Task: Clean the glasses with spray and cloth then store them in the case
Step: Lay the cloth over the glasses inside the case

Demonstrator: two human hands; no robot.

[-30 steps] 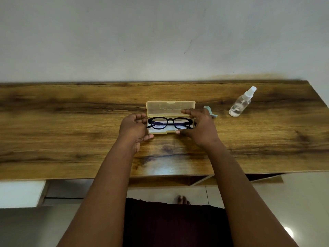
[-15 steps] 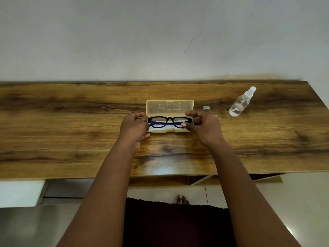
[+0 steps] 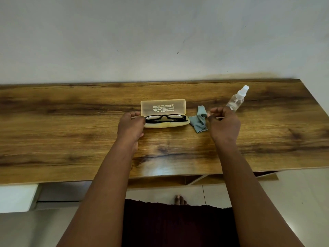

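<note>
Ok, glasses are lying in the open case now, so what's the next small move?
Probably swing the lid down. The glasses lie folded inside the case, whose lid stands open. The left hand is at the case's left end; the right hand hovers free beside the cloth and could reach the lid.

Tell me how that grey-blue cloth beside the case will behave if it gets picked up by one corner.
The cloth lies crumpled in soft folds on the table, so it will probably hang limp rather than hold shape. It looks thin, likely very light. Its zigzag-cut edge suggests microfibre, probably easy to pinch.
</note>
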